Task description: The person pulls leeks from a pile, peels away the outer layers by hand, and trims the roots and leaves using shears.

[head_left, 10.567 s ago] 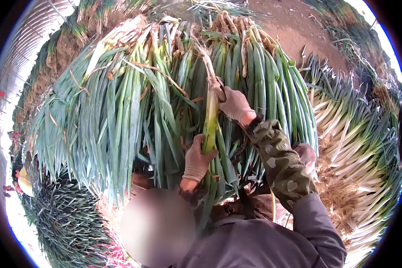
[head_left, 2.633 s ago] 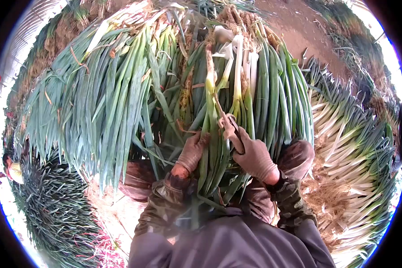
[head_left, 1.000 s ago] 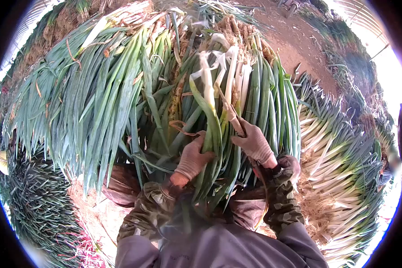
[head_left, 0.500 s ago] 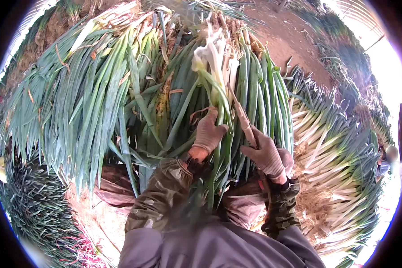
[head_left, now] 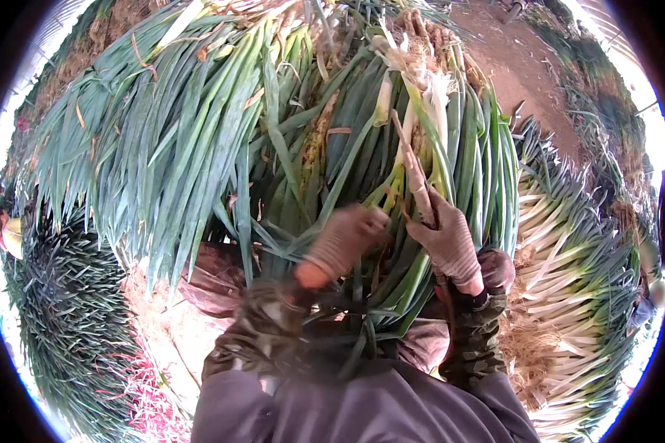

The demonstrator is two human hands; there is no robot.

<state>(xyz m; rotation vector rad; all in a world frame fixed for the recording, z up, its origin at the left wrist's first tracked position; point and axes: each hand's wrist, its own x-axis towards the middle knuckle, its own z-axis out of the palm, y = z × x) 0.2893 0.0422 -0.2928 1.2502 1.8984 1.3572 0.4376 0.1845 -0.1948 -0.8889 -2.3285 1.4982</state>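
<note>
In my right hand (head_left: 448,242) is a slim tapered wand (head_left: 417,171) with a pale, wrapped-looking handle. Its narrow end points up among the leeks or large green onions (head_left: 462,148), and a brown hose (head_left: 445,292) hangs below the hand. My gloved left hand (head_left: 347,240) is smeared by motion to the left of the wand, its fingers bent inward beside yellow-green leaves (head_left: 393,188). I cannot tell whether it grips anything. Pale stalks (head_left: 437,100) show beyond the wand tip, with long green leaves hanging toward my lap.
A big heap of long-leaved stalks (head_left: 185,125) fills the left and front. White stalks with roots (head_left: 569,295) are stacked along my right. Dark green tops (head_left: 66,317) and pinkish strands (head_left: 151,391) lie at lower left. Bare brown soil (head_left: 495,52) shows farther back.
My left hand has left the stalks it gripped and now moves, blurred, lower down. The pale stalks no longer stand up from it. The view has shifted, with the heap appearing farther right.
</note>
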